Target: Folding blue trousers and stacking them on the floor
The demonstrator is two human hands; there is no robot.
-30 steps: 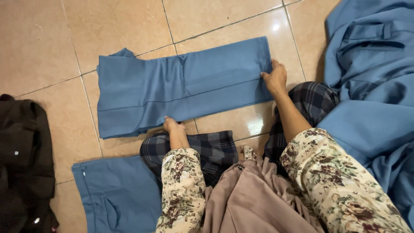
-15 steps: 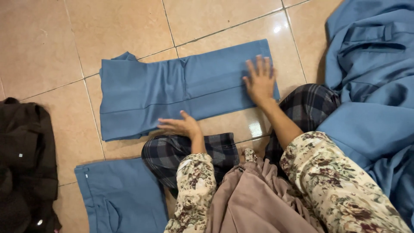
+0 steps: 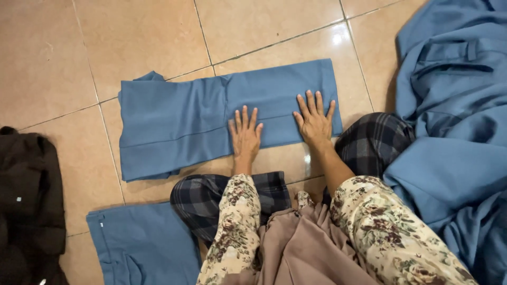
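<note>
A blue garment lies folded into a long strip on the tan tiled floor. My left hand rests flat on its near edge close to the middle, fingers spread. My right hand presses flat on the strip's right part, fingers spread too. Neither hand grips the cloth. Both arms wear floral sleeves, and my knees in dark plaid cloth sit just below the strip.
A heap of blue cloth fills the right side. Another folded blue piece lies at the lower left. A dark garment sits at the left edge. Bare tiles stretch beyond the strip.
My left hand moved from the floor near my knee up onto the strip. My right hand slid left from the strip's right end. Both now lie flat on it.
</note>
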